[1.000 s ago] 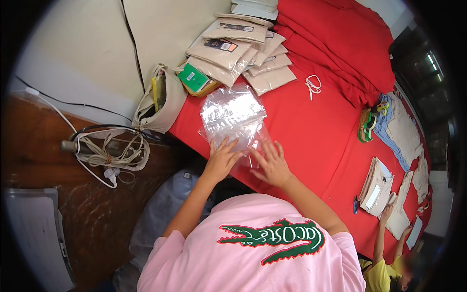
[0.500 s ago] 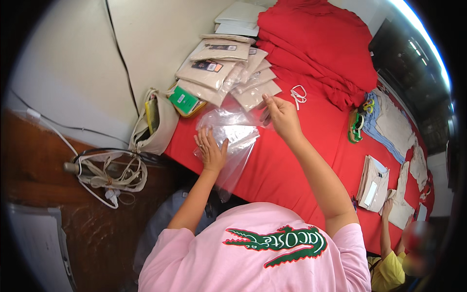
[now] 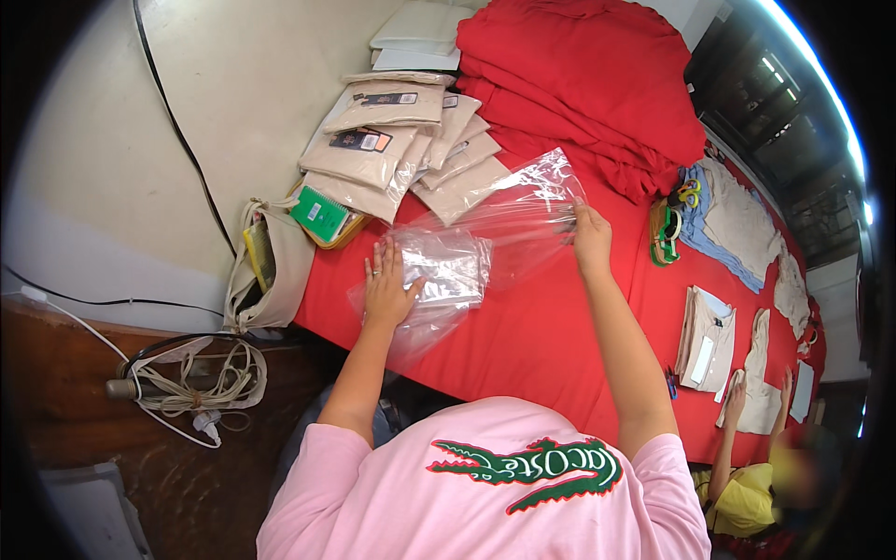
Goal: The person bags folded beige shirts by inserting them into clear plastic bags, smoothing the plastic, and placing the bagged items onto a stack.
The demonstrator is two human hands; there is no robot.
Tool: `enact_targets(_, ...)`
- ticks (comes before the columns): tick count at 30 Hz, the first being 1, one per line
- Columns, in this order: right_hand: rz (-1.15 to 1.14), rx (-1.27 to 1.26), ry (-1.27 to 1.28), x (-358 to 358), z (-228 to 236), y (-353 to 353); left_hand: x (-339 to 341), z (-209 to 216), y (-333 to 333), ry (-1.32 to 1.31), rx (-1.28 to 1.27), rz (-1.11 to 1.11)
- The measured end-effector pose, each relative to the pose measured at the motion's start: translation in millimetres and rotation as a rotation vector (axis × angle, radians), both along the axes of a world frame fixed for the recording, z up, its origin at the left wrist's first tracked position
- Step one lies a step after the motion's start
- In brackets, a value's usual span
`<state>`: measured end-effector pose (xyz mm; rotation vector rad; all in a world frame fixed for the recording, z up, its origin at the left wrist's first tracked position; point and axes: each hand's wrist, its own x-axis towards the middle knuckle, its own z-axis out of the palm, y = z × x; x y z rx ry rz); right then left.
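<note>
My left hand [image 3: 389, 285] lies flat, fingers spread, on a stack of clear plastic bags [image 3: 450, 273] at the near left of the red-covered table. Pinched in my right hand [image 3: 592, 233] is the edge of one clear plastic bag [image 3: 523, 210], stretched out to the right of the stack. Its far corner stands up behind my fingers, and it looks empty. Just beyond the stack are several bagged beige garments [image 3: 364, 154] with dark tags, piled up. A green spiral notebook [image 3: 319, 214] sits on a yellow-edged pouch beside that pile.
A large heap of red cloth [image 3: 579, 84] covers the far side. A tape dispenser [image 3: 665, 233], yellow-handled scissors [image 3: 689, 193] and folded shirts [image 3: 705, 338] lie right. Another person's hands [image 3: 735, 399] touch a beige garment. A cream bag [image 3: 291, 266] and coiled cables [image 3: 201, 378] are left.
My right hand has moved right and slightly nearer, drawing the plastic bag out wide. My left hand stays on the stack. The view has shifted, and the white string is now hidden.
</note>
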<state>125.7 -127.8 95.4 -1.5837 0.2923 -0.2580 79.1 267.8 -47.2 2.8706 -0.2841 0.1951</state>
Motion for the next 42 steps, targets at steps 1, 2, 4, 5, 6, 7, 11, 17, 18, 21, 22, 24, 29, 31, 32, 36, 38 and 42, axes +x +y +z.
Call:
enact_targets(1,-0.026,0.016,-0.003,0,3,0,0,1,3,0.012,0.006,-0.022)
enact_targets(2,-0.044,0.035,-0.01,0,0,-1,0,3,6,0.023,0.012,-0.043)
enact_targets(4,-0.091,0.07,-0.031,1,-4,-12,3,9,5,0.067,0.037,-0.108)
enact_targets(5,-0.125,0.051,-0.028,1,-6,-20,4,12,5,0.089,0.05,-0.14)
enact_targets(6,-0.156,0.031,-0.025,1,-4,-27,3,12,8,0.089,0.074,-0.207)
enact_targets(7,-0.186,0.012,-0.021,2,-2,-33,1,13,13,0.09,0.099,-0.274)
enact_targets(11,-0.18,-0.134,-0.003,5,-3,-74,-5,14,31,0.068,0.201,-0.497)
enact_targets(17,-0.575,-0.017,-0.03,-45,8,-211,1,23,31,0.069,0.095,-0.481)
enact_targets(18,-0.643,0.081,-0.163,-77,21,-242,6,26,19,0.093,0.126,-0.432)
enact_targets(21,-0.826,0.003,-0.124,-174,52,-295,17,19,12,0.076,0.018,-0.262)
enact_targets(22,-0.813,0.025,-0.151,-198,55,-298,16,4,25,-0.031,-0.001,-0.196)
enact_targets(24,-0.753,0.033,-0.165,-276,56,-318,23,1,29,0.452,0.008,-0.099)
enact_targets(29,-0.89,-0.101,-0.129,-479,65,-313,13,-24,12,-0.352,-0.433,0.032)
enact_targets(31,-1.141,-0.084,-0.096,-554,65,-303,4,13,-18,-0.34,-0.682,0.037)
enact_targets(32,-1.143,-0.035,-0.096,-612,64,-306,-5,29,-56,-0.27,-0.801,0.0)
enact_targets(36,-1.317,0.099,-0.075,-682,50,-279,-70,72,-192,0.28,-1.078,-0.258)
enact_targets(38,-1.34,0.183,0.014,-714,37,-283,-107,73,-272,0.826,-1.275,-0.368)
enact_targets(42,-1.084,0.104,0.362,-756,0,-270,-189,62,-425,1.738,-1.388,-0.328)
